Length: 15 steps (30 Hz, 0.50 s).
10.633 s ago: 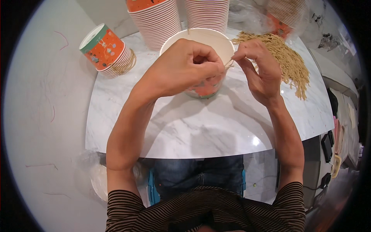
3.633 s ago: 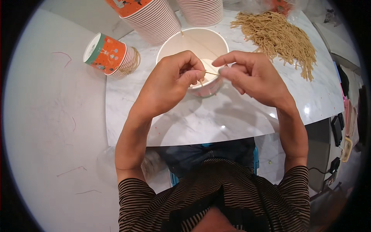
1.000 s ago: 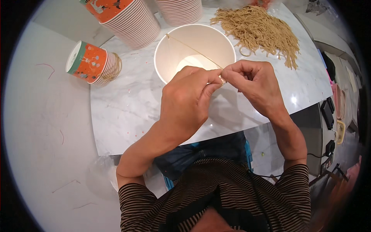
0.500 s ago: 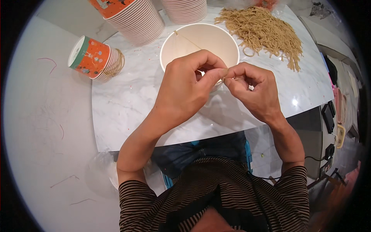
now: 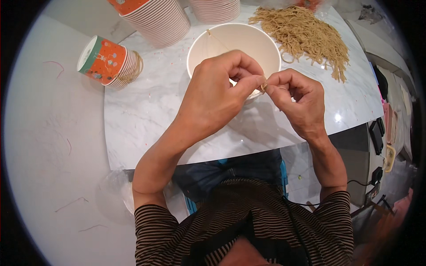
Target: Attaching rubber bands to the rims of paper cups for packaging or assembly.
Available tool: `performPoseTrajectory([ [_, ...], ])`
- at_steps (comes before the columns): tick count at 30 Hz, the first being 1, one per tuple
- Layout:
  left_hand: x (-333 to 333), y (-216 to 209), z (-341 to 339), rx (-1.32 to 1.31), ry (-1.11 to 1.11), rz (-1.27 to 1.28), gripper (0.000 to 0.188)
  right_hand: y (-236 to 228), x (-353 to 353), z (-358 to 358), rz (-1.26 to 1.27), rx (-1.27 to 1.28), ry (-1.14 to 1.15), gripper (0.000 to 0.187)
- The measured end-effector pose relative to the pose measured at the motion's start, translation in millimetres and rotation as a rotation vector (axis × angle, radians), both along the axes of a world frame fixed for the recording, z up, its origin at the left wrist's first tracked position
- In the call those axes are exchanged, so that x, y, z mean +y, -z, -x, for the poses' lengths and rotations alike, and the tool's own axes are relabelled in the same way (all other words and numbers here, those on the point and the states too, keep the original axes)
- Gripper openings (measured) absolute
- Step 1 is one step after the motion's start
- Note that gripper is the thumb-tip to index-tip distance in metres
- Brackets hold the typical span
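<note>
My left hand (image 5: 219, 95) and my right hand (image 5: 301, 99) meet over the near right rim of a white paper bucket (image 5: 262, 42). Between their pinched fingertips is a thin tan cord (image 5: 263, 88), which forms a small loop or knot there. A strand of the cord also shows at the bucket's far left rim and runs across its inside toward my left hand. My fingers and thumbs are closed on the cord; the left hand covers much of the bucket's near side, so how the cord passes through the rim is hidden.
A big pile of tan cords (image 5: 306, 37) lies at the far right of the marble-patterned table (image 5: 133, 128). Tall stacks of paper buckets (image 5: 159, 24) stand at the back. To the left, a shorter orange and green stack (image 5: 106, 62) lies tilted with cords hanging on it.
Both hands have shifted slightly right with the cord, and my right hand has turned a little, showing a small loop between the fingertips. The bucket sits slightly farther right and up in view.
</note>
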<state>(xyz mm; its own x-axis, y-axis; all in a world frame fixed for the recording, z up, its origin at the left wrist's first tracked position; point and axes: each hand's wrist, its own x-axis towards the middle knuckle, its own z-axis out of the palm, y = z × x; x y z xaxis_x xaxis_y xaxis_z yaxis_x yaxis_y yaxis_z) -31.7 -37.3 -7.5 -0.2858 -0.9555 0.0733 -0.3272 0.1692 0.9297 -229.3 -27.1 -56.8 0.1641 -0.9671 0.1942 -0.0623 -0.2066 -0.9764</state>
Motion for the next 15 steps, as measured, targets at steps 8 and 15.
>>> performPoseTrajectory([
  [8,1.2,-1.1,0.5,-0.008,-0.031,-0.048,0.016,3.7,0.4,-0.1,-0.088,-0.067,0.024,0.010],
  [15,5.7,-0.8,0.6,-0.024,0.027,-0.049,0.022,7.7,0.2,-0.5,-0.124,-0.111,0.030,0.014],
])
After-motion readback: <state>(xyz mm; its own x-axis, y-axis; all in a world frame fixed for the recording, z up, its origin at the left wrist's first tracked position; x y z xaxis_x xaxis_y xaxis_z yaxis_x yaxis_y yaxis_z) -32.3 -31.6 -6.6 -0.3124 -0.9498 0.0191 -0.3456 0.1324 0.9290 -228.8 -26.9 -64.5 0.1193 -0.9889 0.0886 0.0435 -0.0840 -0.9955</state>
